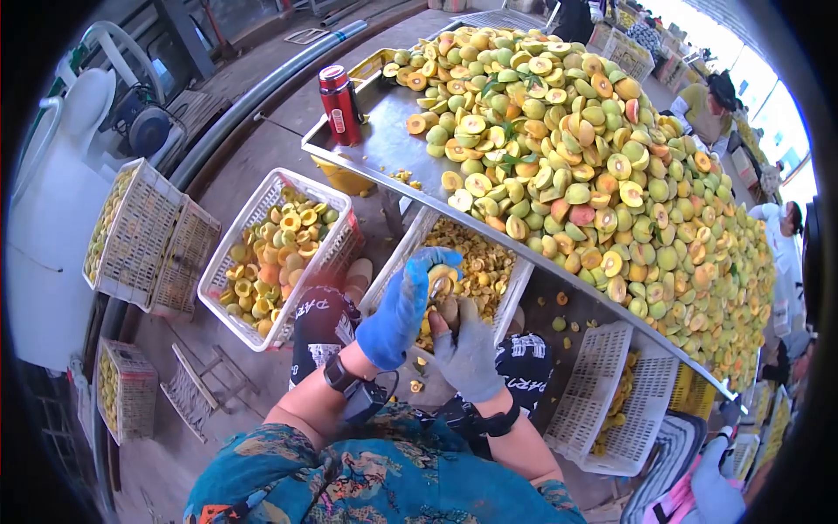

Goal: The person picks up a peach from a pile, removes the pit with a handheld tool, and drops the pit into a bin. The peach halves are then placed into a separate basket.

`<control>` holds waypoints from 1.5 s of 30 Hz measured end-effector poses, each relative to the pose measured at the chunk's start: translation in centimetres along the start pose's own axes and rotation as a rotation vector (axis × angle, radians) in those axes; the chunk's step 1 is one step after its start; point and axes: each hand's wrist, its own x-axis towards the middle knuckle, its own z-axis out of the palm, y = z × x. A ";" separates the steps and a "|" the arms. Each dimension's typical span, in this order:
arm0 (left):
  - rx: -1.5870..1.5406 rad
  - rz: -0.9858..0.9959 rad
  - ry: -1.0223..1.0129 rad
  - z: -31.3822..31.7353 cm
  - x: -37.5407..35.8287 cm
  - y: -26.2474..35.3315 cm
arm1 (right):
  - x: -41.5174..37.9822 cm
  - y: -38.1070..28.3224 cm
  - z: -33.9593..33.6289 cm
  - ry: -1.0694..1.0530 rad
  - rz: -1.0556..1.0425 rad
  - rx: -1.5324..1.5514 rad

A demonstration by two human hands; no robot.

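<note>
One peach point(442, 281) sits between your two gloved hands, held over your lap just below the near edge of the desk point(367, 144). Your left hand point(403, 307), in the blue glove, is curled closed around it from the left and above, and your right hand point(469, 351), in the grey glove, is closed against its underside with the thumb pressed into the fruit. It looks like the pit is being worked out of a half, though I cannot tell whether a tool is in your right hand. Directly beneath, a white crate point(515, 288) holds pits and scraps; a second crate point(229, 262) at your left holds cleaned halves. The next move would call for a clean twist, then a drop into the proper crate. The heap of fruit point(594, 166) covers the desk beyond.
</note>
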 end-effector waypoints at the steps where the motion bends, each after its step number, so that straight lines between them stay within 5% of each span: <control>1: 0.019 -0.013 0.024 0.2 -0.7 0.9 | -0.3 -0.4 0.1 -0.027 0.008 0.029; 11: -0.050 0.006 0.085 -0.4 -3.4 3.9 | -1.8 -3.2 -0.7 -0.096 -0.077 -0.146; 18: -0.063 -0.045 0.071 -0.4 -3.9 4.1 | -1.9 -3.4 -2.4 -0.335 0.001 0.047; 23: 0.273 -0.012 -0.239 -1.7 -2.4 5.6 | -2.1 -4.0 -3.5 -0.364 0.015 -0.013; 26: 0.197 -0.078 -0.339 -1.9 -1.3 5.0 | -2.1 -3.7 -3.3 -0.410 0.083 0.283; 28: 0.069 -0.068 -0.293 -1.1 -1.3 4.7 | -2.1 -3.2 -3.4 -0.626 0.472 0.650; 29: -0.060 -0.057 -0.242 -0.6 -1.3 4.6 | -2.1 -3.2 -3.6 -0.623 0.475 0.651; 31: -0.171 -0.152 -0.146 0.2 -1.2 3.7 | -1.8 -3.3 -4.3 -0.759 0.885 1.361; 34: -0.308 -0.244 -0.078 0.2 -0.2 1.9 | -1.5 -0.3 -3.6 -0.962 0.795 1.644; 37: -0.253 -0.333 0.033 -0.1 1.0 0.5 | -1.6 1.7 -2.7 -0.904 0.791 1.751; 39: 0.037 -0.159 0.213 -2.0 1.4 0.5 | -1.1 2.8 -2.7 -0.720 0.749 1.735; 40: 0.022 0.078 0.246 -4.1 2.0 -2.4 | -0.8 3.3 -2.9 -0.729 0.745 1.738; 43: 1.600 0.269 0.508 -10.5 2.9 0.7 | 0.2 5.2 -3.3 -0.451 0.738 1.288; 44: 1.789 -0.019 0.493 -12.2 3.4 2.4 | 0.2 5.9 -3.3 -0.445 0.732 1.294; 45: 1.897 -0.088 0.653 -15.5 3.4 0.0 | 0.4 6.8 -3.3 -0.433 0.766 1.305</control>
